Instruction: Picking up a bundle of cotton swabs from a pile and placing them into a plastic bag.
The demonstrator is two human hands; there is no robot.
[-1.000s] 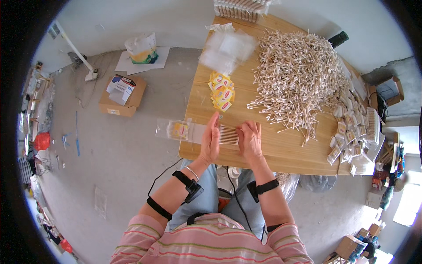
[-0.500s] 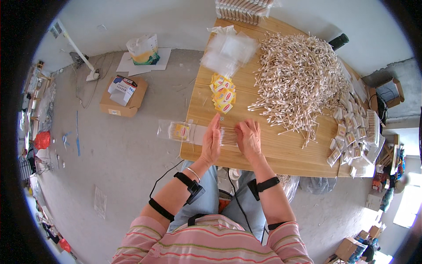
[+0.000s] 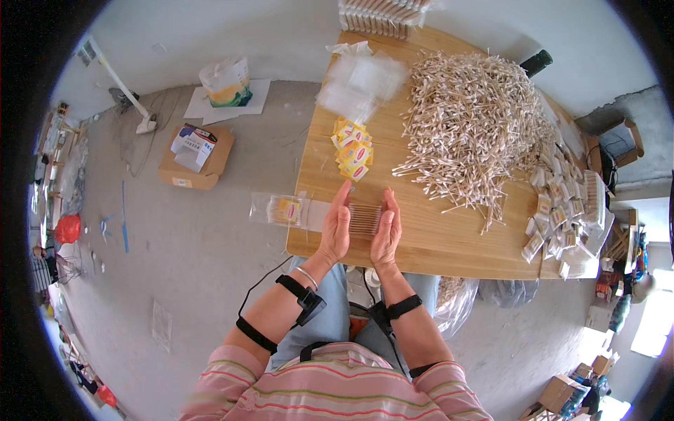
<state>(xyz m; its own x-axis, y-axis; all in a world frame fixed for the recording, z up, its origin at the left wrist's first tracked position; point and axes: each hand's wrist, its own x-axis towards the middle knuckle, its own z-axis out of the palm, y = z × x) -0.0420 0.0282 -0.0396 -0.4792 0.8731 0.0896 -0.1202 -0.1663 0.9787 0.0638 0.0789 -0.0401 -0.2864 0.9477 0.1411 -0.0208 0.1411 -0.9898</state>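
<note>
A layer of cotton swabs lies side by side near the table's front edge, between my two hands. My left hand stands on edge at the swabs' left ends, its fingers straight. Opposite it, my right hand has its palm turned inward at their right ends, fingers stretched out. Both hands are open and flank the row rather than wrapping round it. Left of my left hand lies a clear plastic bag with a yellow card and swabs in it, partly past the table's edge. Yellow cards lie beyond my hands.
A big heap of loose cotton swabs covers the table's right middle. Packed small bags pile at the right end. Clear empty bags lie at the back, near stacked swab packs. A cardboard box sits on the floor, left.
My right hand has turned from fingers curled down over the swabs' right ends to stretched out with the palm inward. My left hand stays at their left ends.
</note>
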